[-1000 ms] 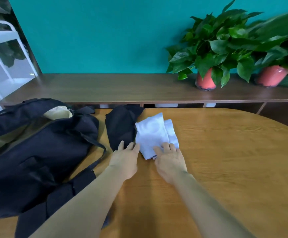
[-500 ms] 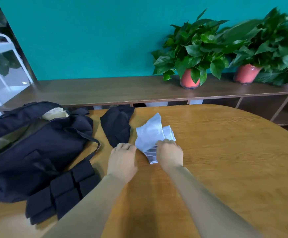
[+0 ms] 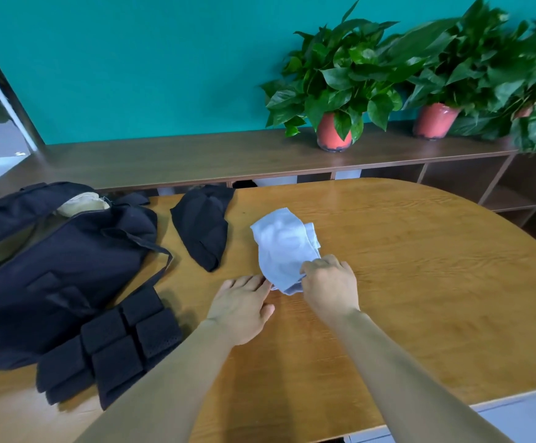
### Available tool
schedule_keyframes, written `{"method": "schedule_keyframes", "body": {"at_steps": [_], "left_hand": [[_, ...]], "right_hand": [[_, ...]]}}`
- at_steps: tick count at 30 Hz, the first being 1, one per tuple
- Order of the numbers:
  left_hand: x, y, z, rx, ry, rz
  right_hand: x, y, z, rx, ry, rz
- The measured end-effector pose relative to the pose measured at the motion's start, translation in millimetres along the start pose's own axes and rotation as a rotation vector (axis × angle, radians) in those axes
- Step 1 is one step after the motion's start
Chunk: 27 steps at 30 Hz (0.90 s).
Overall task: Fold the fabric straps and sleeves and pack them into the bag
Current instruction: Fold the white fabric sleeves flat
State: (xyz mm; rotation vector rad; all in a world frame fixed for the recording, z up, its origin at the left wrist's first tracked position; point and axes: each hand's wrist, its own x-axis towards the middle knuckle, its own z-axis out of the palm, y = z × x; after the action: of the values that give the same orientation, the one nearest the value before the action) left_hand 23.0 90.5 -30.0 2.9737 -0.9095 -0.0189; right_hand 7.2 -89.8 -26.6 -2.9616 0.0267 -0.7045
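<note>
From the head camera, a person's two bare arms reached out over a wooden table (image 3: 420, 282). The right hand (image 3: 329, 284) had its fingers curled over the near end of a pale blue sleeve (image 3: 284, 247) and gripped it. The pale blue sleeve lay on the table in front of the hands. It was bunched and partly folded, and its far end pointed away from the person.

The left hand (image 3: 239, 306) lay flat on the table with its fingers straight. It held nothing. Its fingertips were just beside the near corner of the pale blue sleeve. I could not tell if they touched it.

A black sleeve (image 3: 202, 230) lay on the table to the left of the pale one, a little apart from it. Farther left sat a big dark bag (image 3: 59, 266), lying down with its top open. A cream thing (image 3: 83, 203) showed inside the opening. Black straps (image 3: 113, 343) with padded squares lay on the table against the near side of the bag, close to the left arm.

Behind the table ran a long brown shelf (image 3: 196, 161). Leafy green plants stood on it in red pots (image 3: 333, 132). The wall (image 3: 132, 59) behind was teal.
</note>
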Motion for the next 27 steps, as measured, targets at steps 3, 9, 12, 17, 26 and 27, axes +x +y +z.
{"method": "schedule_keyframes", "body": {"at_steps": [3,9,12,17,26,27], "left_hand": [[3,3,-2,-0.012,0.044,0.057],[14,2,-5,0.066,-0.065,0.043],[13,-10,-12,0.147,-0.095,0.010],[-3,-5,-12,0.113,0.004,0.018],[-1,10,-3,-0.053,0.015,0.089],[-1,10,-3,-0.058,0.019,0.085]], "right_hand": [[-7,3,6,0.049,0.020,0.034],[-14,7,-6,-0.031,-0.066,-0.019],[-22,10,-12,-0.058,-0.085,-0.075],[-30,11,-13,-0.025,-0.122,-0.016],[-32,18,-10,-0.045,-0.123,-0.018],[-31,21,-9,-0.029,-0.139,-0.023]]}}
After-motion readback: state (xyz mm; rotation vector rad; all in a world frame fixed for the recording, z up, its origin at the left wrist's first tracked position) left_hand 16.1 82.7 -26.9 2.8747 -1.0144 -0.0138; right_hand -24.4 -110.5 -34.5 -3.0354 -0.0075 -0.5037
